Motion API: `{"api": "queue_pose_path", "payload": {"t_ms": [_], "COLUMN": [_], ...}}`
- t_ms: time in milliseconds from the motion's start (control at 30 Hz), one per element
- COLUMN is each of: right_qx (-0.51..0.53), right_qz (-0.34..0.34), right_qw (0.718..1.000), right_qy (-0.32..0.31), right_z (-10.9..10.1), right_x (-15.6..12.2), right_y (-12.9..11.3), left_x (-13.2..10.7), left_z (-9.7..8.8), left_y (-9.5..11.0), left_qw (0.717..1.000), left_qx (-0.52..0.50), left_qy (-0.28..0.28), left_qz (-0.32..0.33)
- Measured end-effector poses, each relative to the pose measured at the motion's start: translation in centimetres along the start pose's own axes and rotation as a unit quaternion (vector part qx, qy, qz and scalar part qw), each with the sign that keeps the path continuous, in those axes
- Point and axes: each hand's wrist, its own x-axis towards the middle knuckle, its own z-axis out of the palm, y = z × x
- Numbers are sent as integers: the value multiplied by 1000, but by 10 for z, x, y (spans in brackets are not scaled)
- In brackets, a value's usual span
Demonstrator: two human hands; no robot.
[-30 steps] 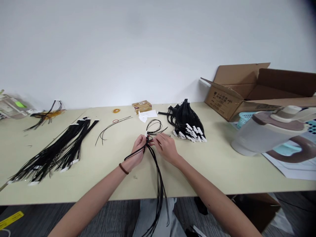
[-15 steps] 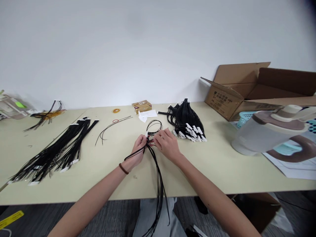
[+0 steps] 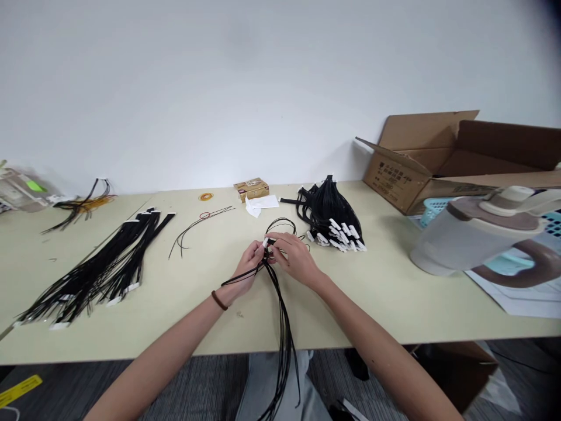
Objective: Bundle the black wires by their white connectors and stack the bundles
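A bundle of thin black cables [image 3: 283, 327] hangs from my hands over the table's front edge toward my lap. My left hand [image 3: 246, 268] is closed around the top of this bundle. My right hand [image 3: 294, 257] pinches a white connector [image 3: 265, 241] at the bundle's upper end, beside my left fingertips. A loop of black cable [image 3: 283, 224] curls on the table just behind both hands. A heap of black cables with white connectors [image 3: 329, 219] lies right of the hands.
Long black cables [image 3: 99, 269] lie spread at the left, loose wires [image 3: 199, 225] and a small brown box [image 3: 252, 189] behind. A cardboard box [image 3: 456, 158] and a pale jug [image 3: 477, 234] stand at the right. The beige table [image 3: 385, 292] ends near me.
Both hands rose slightly and shifted a little right. The right fingers moved onto the white connector, and the cable loop behind them spread wider.
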Motion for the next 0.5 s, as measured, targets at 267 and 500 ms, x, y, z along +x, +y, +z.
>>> {"api": "queue_pose_path", "payload": {"t_ms": [267, 500], "right_qx": [-25, -100], "right_qz": [-8, -37], "right_qw": [999, 994], "right_qy": [-25, -17], "right_z": [-1, -1], "right_x": [0, 1], "right_y": [1, 5], "left_x": [-2, 0], "left_z": [1, -2], "left_y": [1, 0], "left_qw": [1000, 998], "left_qx": [-24, -56], "left_qy": [-3, -17], "left_qz": [-10, -39]}}
